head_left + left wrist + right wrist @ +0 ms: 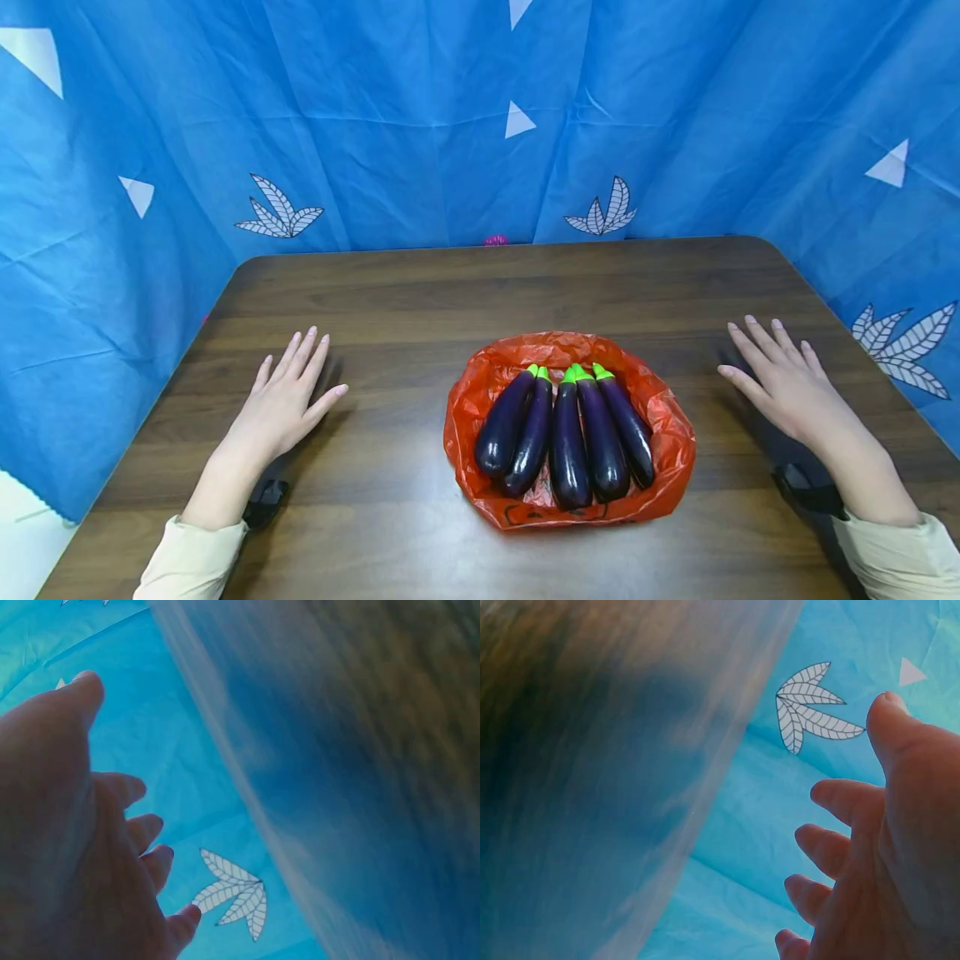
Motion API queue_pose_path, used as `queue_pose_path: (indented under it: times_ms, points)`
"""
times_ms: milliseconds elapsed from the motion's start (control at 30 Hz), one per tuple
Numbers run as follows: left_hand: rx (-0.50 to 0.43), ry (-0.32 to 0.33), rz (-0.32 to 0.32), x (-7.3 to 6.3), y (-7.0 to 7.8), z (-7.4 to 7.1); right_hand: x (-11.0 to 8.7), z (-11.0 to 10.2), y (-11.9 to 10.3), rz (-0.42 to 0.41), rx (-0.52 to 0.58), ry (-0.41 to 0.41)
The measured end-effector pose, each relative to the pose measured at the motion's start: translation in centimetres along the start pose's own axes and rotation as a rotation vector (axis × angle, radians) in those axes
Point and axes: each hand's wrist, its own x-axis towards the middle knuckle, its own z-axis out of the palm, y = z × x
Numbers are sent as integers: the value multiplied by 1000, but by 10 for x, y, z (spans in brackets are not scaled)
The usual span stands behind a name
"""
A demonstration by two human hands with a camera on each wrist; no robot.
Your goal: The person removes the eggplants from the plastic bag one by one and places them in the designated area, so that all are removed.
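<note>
Several dark purple eggplants (567, 446) with bright green caps lie side by side in an opened red plastic bag (678, 467), its rim rolled down around them. My left hand (281, 412) is to the left of the bag, palm down with fingers straight and thumb out. On the bag's other side, my right hand (791, 392) is held the same way. Both are well apart from the bag and hold nothing. In the wrist views the left hand (52, 825) and the right hand (915, 832) show extended fingers with nothing between them.
The bag stands on a dark wood-grain table (390, 333) with rounded far corners. A blue cloth (420, 167) printed with white leaves and triangles hangs behind and along both sides. Black wrist devices (266, 502) sit under the wrists, below pale sleeves (195, 554).
</note>
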Motion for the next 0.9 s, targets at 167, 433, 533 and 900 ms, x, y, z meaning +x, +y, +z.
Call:
queue_pose_path:
  times_ms: [167,433,533,900]
  points:
    - [-11,-15,22,3,4,-4,1,-7,-2,0,-25,3]
    - [-20,-28,71,10,21,-14,3,-25,-11,-29,-71,26]
    - [4,-13,104,13,30,-20,3,-33,-20,-37,-94,43]
    - [-81,18,262,19,69,-31,0,-51,-66,-114,-126,99]
